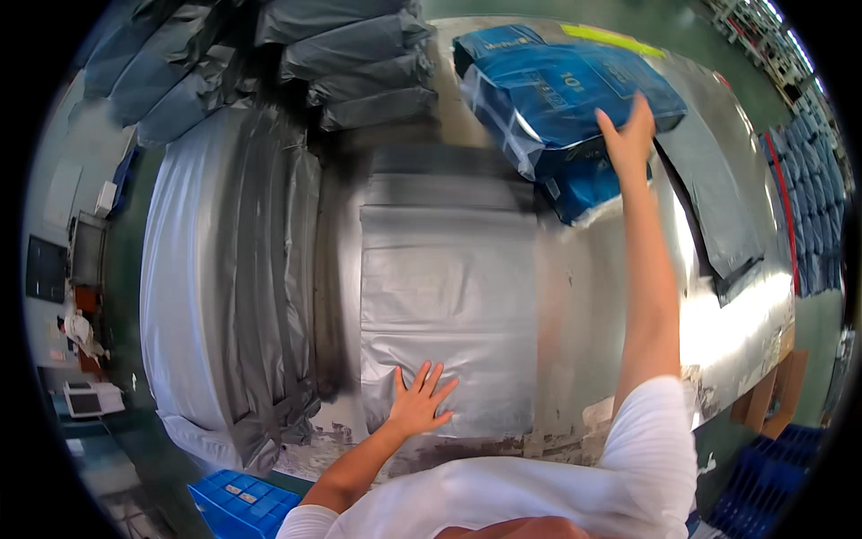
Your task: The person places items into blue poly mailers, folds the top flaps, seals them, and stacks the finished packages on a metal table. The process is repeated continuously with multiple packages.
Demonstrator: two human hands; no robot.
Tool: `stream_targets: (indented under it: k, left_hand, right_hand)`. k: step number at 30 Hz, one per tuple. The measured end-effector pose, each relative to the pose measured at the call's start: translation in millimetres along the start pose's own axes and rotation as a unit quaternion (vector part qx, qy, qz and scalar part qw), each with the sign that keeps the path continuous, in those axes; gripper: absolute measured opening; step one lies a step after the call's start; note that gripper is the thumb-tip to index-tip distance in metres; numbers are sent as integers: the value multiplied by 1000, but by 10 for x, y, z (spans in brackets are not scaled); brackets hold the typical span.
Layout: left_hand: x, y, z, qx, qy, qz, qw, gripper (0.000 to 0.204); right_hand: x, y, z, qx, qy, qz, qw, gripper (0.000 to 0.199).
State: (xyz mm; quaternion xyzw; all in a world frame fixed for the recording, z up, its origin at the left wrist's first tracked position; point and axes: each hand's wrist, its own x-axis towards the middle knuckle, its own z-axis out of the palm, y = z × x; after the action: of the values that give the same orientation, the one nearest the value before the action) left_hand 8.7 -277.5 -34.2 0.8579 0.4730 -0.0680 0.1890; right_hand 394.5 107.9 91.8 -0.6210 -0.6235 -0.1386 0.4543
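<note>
Blue pack (561, 99) on top of stack at far right of counter (593, 296), not yet lifted; I see right hand (628, 135) reaching onto it, fingers closing on edge. Left hand (419, 402) spread flat on empty grey bag (446, 296). Bagging looks barely started: pack not in bag, filled bags (355, 63) beyond

A flat grey mailer bag (447, 314) lies mid-desk. Far right, clear-wrapped blue packages (561, 99) are stacked. Grey bags (355, 63) pile far centre, another stack (242, 269) left. A white screen device (87, 398) stands near left.
</note>
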Motion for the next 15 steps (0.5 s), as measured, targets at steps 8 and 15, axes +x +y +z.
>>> stream_targets:
  k: [8,15]
  left_hand:
    - [-25,49,-60,26,-1,-6,1000,65]
    - [-169,37,-9,23,55,9,998,66]
  right_hand:
    - [-1025,-971,242,32,-362,-31,931,75]
    - [-3038,-2266,-1308,81,-402,-76,909,56]
